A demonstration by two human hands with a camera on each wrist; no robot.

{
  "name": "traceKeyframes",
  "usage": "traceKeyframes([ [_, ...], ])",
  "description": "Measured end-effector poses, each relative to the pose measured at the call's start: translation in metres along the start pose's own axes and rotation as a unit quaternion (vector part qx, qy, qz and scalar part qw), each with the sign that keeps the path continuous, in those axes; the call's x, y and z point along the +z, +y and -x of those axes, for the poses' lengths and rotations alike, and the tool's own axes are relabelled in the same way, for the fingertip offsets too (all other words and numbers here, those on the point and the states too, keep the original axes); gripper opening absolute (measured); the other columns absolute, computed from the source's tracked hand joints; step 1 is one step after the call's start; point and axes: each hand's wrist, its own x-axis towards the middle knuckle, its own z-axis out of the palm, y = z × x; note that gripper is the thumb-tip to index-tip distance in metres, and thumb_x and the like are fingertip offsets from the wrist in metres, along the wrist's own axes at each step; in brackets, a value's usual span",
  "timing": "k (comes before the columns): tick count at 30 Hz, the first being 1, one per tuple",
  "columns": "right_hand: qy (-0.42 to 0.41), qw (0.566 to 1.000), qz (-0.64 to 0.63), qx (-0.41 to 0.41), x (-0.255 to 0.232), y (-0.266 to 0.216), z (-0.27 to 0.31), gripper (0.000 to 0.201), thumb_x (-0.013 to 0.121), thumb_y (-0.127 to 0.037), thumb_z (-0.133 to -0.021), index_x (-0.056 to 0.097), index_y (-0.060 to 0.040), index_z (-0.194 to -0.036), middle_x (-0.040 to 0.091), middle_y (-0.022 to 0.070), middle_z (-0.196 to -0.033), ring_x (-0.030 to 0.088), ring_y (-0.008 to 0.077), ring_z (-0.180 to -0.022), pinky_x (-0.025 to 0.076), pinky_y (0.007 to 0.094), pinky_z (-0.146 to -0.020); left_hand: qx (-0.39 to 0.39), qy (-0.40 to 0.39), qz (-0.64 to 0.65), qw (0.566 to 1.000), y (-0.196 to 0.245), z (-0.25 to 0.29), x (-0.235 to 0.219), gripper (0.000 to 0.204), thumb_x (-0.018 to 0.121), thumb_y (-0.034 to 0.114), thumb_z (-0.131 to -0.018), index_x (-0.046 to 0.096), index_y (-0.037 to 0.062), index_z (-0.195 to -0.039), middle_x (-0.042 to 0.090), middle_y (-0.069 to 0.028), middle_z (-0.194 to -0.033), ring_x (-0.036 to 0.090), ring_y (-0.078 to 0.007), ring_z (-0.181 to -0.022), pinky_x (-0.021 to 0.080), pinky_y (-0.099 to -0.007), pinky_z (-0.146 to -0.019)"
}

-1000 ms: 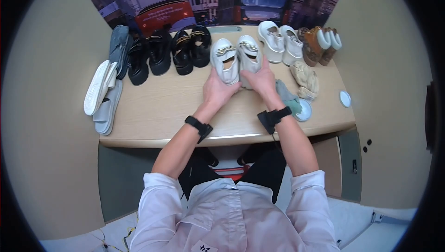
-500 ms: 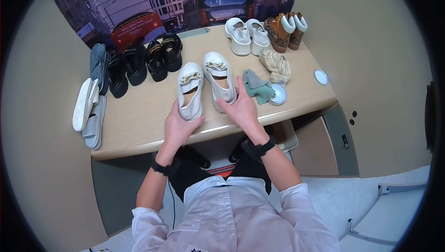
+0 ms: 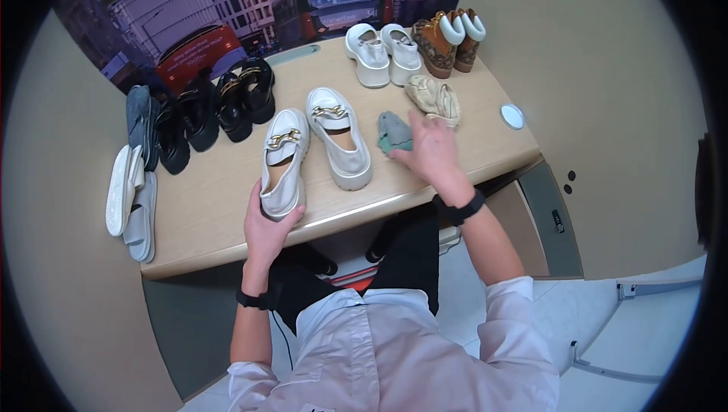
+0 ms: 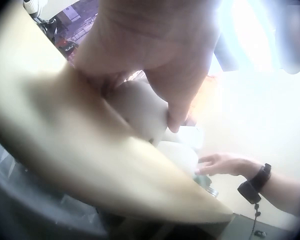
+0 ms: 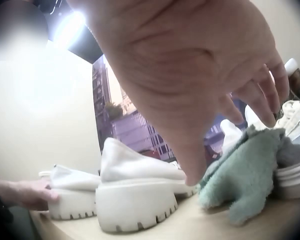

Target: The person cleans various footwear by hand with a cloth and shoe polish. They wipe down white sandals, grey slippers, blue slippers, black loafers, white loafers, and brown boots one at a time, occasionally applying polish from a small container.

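Two white loafers with gold buckles stand near the table's front edge: the left loafer (image 3: 286, 156) and the right loafer (image 3: 341, 139). My left hand (image 3: 265, 228) holds the left loafer round its heel, thumb on one side and fingers on the other. The right loafer stands untouched. Over a grey-green fluffy cloth (image 3: 393, 133) hovers my right hand (image 3: 434, 153), fingers spread and thumb pointing down beside it. In the right wrist view the cloth (image 5: 245, 175) lies below the fingers, against a round jar (image 5: 292, 180), which my hand hides in the head view.
Black shoes (image 3: 201, 112) line the back left, with grey-blue shoes (image 3: 141, 124) and pale slides (image 3: 136, 203) at the left edge. White platform shoes (image 3: 371, 56) and brown boots (image 3: 440, 52) stand back right. A beige cloth (image 3: 434, 97) and a round lid (image 3: 512, 116) lie at right.
Both loafers have come toward the front edge from the back row and now stand apart. My right hand has let go of the right loafer and moved right, over the cloth.
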Motion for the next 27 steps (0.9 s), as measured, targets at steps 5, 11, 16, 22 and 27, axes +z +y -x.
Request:
traceKeyframes([
  [5, -0.067, 0.998, 0.019, -0.006, 0.026, 0.000, -0.014, 0.056, 0.089, -0.030, -0.081, 0.077, -0.0019, -0.127, 0.079, 0.0181, -0.100, 0.071, 0.0373, -0.106, 0.054, 0.0480, -0.097, 0.010, 0.009, 0.022, 1.000, -0.004, 0.005, 0.005, 0.105, 0.099, 0.031, -0.081, 0.044, -0.0063, -0.162, 0.066, -0.0250, -0.146, 0.067, -0.0318, -0.133, 0.053, -0.0416, -0.114],
  [11, 0.019, 0.962, -0.242, 0.127, -0.050, 0.018, -0.018, 0.044, 0.081, -0.023, -0.087, 0.078, -0.0042, -0.127, 0.081, 0.0200, -0.106, 0.079, 0.0353, -0.099, 0.061, 0.0443, -0.091, 0.004, 0.007, 0.017, 1.000, -0.005, 0.005, 0.005, 0.104, 0.098, 0.032, -0.081, 0.044, -0.0053, -0.162, 0.064, -0.0248, -0.149, 0.066, -0.0323, -0.135, 0.052, -0.0419, -0.115],
  [16, 0.113, 0.944, -0.193, 0.243, -0.082, 0.100, -0.009, 0.052, 0.081, -0.030, -0.091, 0.074, -0.0065, -0.137, 0.081, 0.0224, -0.114, 0.079, 0.0337, -0.106, 0.060, 0.0433, -0.095, 0.011, 0.019, 0.007, 1.000, -0.007, 0.004, 0.007, 0.103, 0.098, 0.032, -0.081, 0.045, -0.0056, -0.161, 0.064, -0.0249, -0.149, 0.065, -0.0336, -0.136, 0.051, -0.0428, -0.116],
  [22, 0.007, 0.972, -0.109, 0.208, -0.025, 0.166, 0.031, 0.073, 0.088, -0.039, -0.090, 0.065, 0.0008, -0.147, 0.074, 0.0294, -0.132, 0.074, 0.0413, -0.121, 0.057, 0.0461, -0.104, 0.042, 0.027, -0.020, 0.999, -0.016, 0.004, 0.009, 0.103, 0.098, 0.026, -0.082, 0.043, -0.0058, -0.163, 0.066, -0.0211, -0.146, 0.065, -0.0275, -0.134, 0.051, -0.0394, -0.115],
  [27, 0.115, 0.975, -0.109, 0.158, -0.031, 0.131, 0.001, 0.074, 0.086, -0.039, -0.095, 0.062, 0.0054, -0.149, 0.070, 0.0320, -0.136, 0.069, 0.0414, -0.130, 0.052, 0.0468, -0.112, 0.020, 0.030, -0.023, 0.999, -0.009, 0.004, 0.004, 0.105, 0.099, 0.035, -0.078, 0.047, -0.0052, -0.160, 0.063, -0.0274, -0.150, 0.064, -0.0385, -0.137, 0.051, -0.0448, -0.116],
])
